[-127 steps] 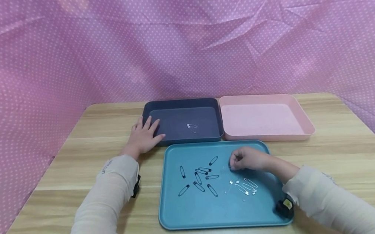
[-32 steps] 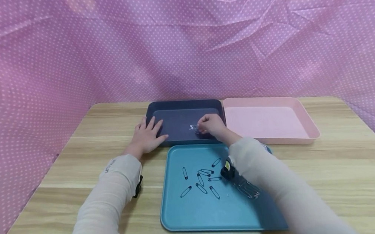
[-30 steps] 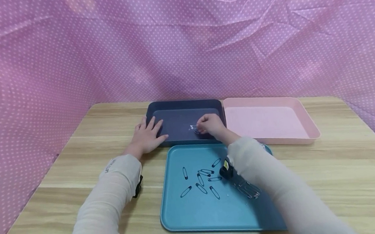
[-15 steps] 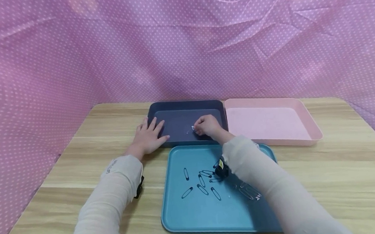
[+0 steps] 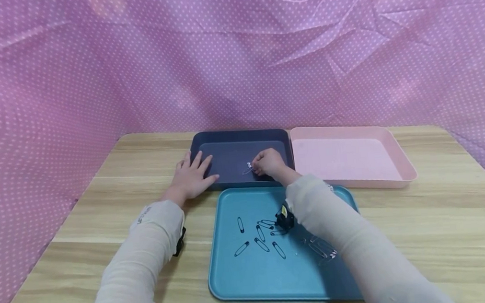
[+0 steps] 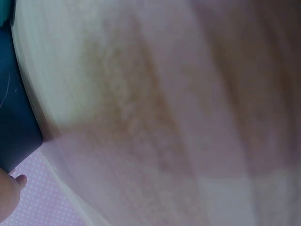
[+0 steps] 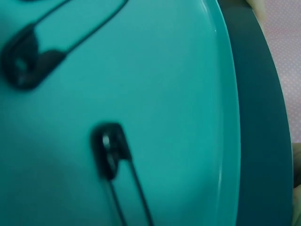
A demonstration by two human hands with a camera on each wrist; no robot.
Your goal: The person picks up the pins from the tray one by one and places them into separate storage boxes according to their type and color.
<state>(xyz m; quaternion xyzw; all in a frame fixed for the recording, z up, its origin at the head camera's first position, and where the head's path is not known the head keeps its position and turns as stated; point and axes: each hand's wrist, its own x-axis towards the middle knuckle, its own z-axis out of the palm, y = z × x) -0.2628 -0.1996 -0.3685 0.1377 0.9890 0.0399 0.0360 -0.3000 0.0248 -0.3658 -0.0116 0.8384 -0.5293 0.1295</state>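
My left hand (image 5: 189, 178) rests with spread fingers on the left rim of the dark blue tray (image 5: 234, 151); part of it shows at the lower left corner in the left wrist view. Inside that tray, toward its right side, my right hand (image 5: 268, 162) pinches at the silver safety pins (image 5: 247, 169) with curled fingertips, which hide part of them. Below my right forearm, the teal tray (image 5: 258, 277) bears several black safety pins (image 5: 261, 245), seen large in the right wrist view, and a group of silver safety pins (image 5: 320, 248).
A pink tray (image 5: 342, 157) stands right of the dark blue one, close against it. The teal tray lies in front of both on the wooden table (image 5: 440, 230). A pink dotted cloth (image 5: 235, 65) hangs behind the table.
My right hand has gone from the silver pins on the teal tray to the dark blue tray, and lately shifted slightly left there among the silver pins. My left hand has stayed put.
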